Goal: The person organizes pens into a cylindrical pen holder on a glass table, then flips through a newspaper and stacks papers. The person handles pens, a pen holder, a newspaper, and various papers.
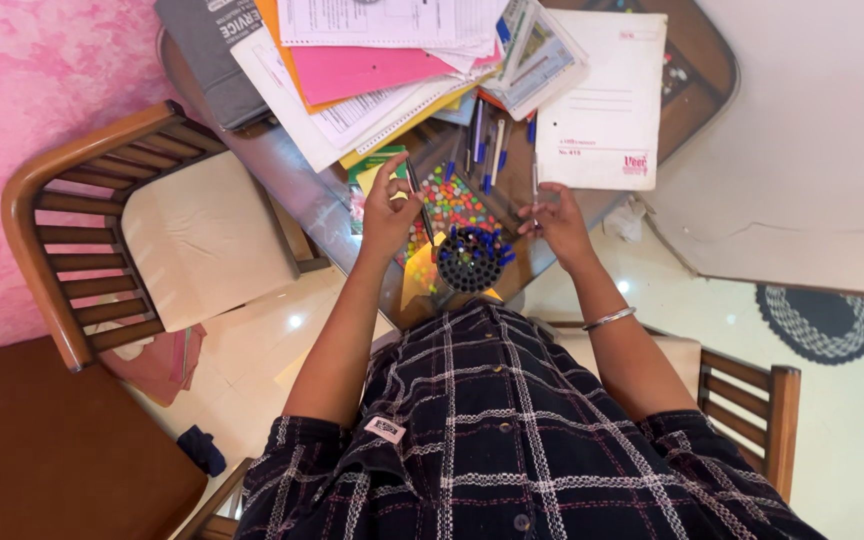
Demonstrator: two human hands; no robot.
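My left hand holds a thin dark pen above the glass table, fingers pinched on it. My right hand grips a slim clear pen upright. Between my hands stands a round black pen stand with several blue-capped pens stuck in its holes. Just beyond the stand lies a sheet with many coloured dots. Loose blue pens lie on the table past the dotted sheet.
A pile of papers and pink and orange folders covers the far part of the glass table. A white booklet lies at the right. A wooden chair with a cream cushion stands at the left, another chair behind my right arm.
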